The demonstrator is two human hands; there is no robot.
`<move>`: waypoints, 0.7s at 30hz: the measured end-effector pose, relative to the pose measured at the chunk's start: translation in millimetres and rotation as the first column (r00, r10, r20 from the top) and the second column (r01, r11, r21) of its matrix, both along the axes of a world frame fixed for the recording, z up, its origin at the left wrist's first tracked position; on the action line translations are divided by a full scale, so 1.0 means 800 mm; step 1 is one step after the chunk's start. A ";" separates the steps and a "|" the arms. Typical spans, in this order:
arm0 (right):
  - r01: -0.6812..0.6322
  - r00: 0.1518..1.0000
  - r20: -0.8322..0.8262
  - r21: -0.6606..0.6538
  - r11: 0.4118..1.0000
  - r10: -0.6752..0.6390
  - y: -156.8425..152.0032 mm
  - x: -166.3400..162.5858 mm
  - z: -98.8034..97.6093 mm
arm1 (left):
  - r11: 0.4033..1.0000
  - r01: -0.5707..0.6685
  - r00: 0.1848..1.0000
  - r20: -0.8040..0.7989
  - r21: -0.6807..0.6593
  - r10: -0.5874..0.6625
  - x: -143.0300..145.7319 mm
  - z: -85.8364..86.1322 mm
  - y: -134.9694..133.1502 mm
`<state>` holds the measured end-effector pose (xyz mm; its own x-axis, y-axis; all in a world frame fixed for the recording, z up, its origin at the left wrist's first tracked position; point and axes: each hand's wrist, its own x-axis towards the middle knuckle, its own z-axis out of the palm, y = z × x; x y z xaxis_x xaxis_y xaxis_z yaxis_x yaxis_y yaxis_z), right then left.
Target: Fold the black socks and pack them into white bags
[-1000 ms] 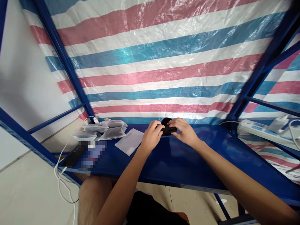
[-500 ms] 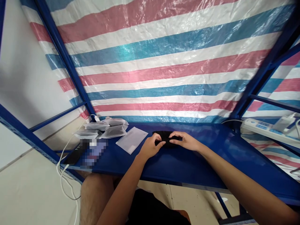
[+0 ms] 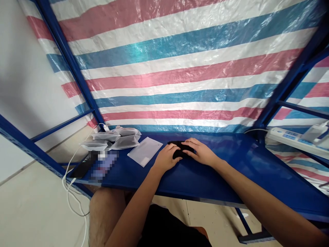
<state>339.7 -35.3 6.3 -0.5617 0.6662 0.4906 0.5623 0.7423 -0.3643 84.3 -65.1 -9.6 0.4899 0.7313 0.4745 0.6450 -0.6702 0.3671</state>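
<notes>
On the blue tabletop (image 3: 205, 185) lies a small black folded cloth item (image 3: 180, 149), soft-looking, with its exact kind not clear. My left hand (image 3: 166, 158) grips its left side, fingers bent over the top and thumb along the near edge. From the right, my right hand (image 3: 203, 151) is closed on the same item, fingers laid across its top and thumb at the near side. Much of the cloth is hidden under both hands. Just left of my left hand, a flat frosted plastic bag (image 3: 144, 151) lies on the table.
Several puffed frosted bags (image 3: 125, 141) are piled at the back left. Nearer sit a black power bank-like device (image 3: 84, 166) with a white cable (image 3: 67, 181) and a blurred-out flat object (image 3: 104, 166). A white power strip (image 3: 290, 137) is at the right, beside blue frame posts (image 3: 282, 79).
My fingers have moved from pinching at the middle of the black cloth to lying over its top at both sides. The view has shifted slightly.
</notes>
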 end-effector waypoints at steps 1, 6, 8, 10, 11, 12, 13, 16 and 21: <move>-0.030 0.999 0.022 -0.033 0.999 0.030 -0.001 0.004 0.002 | 1.000 0.001 1.000 0.003 -0.006 -0.001 0.000 -0.002 0.002; -0.063 0.998 0.008 -0.171 0.983 0.066 0.008 0.022 0.002 | 1.000 -0.015 1.000 0.014 -0.014 0.015 0.004 -0.006 0.007; -0.057 0.998 -0.032 -0.225 0.973 0.051 0.014 0.024 -0.001 | 0.999 -0.024 0.999 0.041 -0.035 0.026 0.005 -0.003 0.005; -0.076 0.996 -0.065 -0.293 0.953 0.059 0.018 0.023 -0.002 | 0.997 -0.019 0.997 0.075 -0.077 0.025 0.003 0.001 0.002; -0.094 0.994 -0.082 -0.327 0.940 0.071 0.019 0.023 -0.003 | 0.996 -0.003 0.997 0.080 -0.090 0.011 0.001 0.003 -0.001; -0.113 0.992 -0.101 -0.357 0.927 0.082 0.020 0.023 -0.002 | 0.996 0.016 0.997 0.078 -0.092 -0.008 -0.001 0.005 -0.003; -0.130 0.989 -0.120 -0.384 0.914 0.090 0.021 0.024 -0.002 | 0.996 0.032 0.997 0.072 -0.084 -0.026 -0.003 0.006 -0.004; -0.149 0.985 -0.150 -0.466 0.872 0.088 0.022 0.026 0.000 | 0.997 0.021 0.997 0.080 -0.068 -0.016 -0.008 0.008 -0.008; -0.124 0.991 -0.107 -0.434 0.892 0.086 0.018 0.024 0.000 | 0.989 -0.018 0.990 0.132 -0.148 0.038 -0.002 0.006 -0.002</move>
<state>358.8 -21.1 6.5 -0.6106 0.7636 0.2099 0.4439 0.5495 -0.7078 82.5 -66.7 -5.0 0.4073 0.8101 0.4218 0.6008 -0.5855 0.5443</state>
